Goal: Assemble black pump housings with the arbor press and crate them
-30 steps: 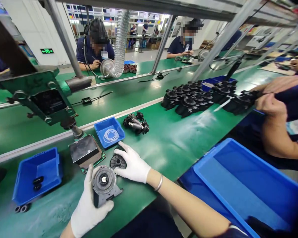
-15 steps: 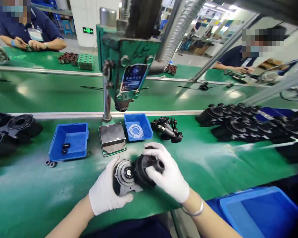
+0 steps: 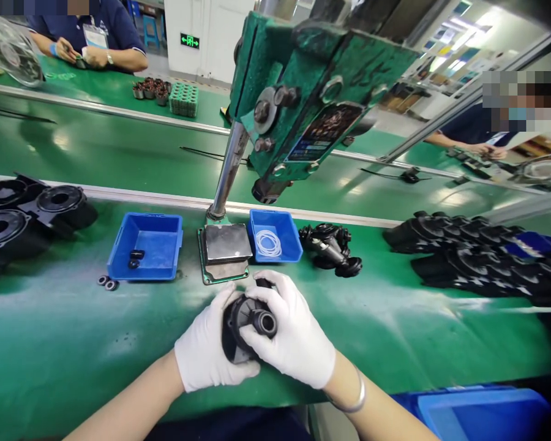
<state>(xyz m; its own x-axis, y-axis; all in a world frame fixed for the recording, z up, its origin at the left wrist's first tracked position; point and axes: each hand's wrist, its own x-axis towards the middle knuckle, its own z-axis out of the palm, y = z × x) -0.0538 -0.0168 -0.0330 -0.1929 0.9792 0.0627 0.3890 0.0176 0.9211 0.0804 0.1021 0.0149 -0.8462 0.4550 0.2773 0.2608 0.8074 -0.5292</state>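
Observation:
My left hand (image 3: 202, 350), in a white glove, is closed round a black pump housing (image 3: 230, 343) low over the bench. My right hand (image 3: 299, 334), gloved too, grips a black pump cover (image 3: 244, 313) with a round pipe stub that faces up toward me. The cover sits over the housing's open face and hides its inner rings. Whether the two are fully seated cannot be made out. Just beyond my hands stands the metal base plate (image 3: 228, 242) of a green press (image 3: 298, 104).
A blue bin (image 3: 149, 269) holds small black parts; two small rings (image 3: 108, 283) lie beside it. Another blue bin (image 3: 289, 248) holds white rings. Black parts (image 3: 333, 248) lie right of it. Black housings stand left (image 3: 9, 229) and right (image 3: 459, 263). Two people sit across the bench.
My right hand has brought the cover left onto the housing, covering its face, which showed earlier. The camera view has shifted and tilted.

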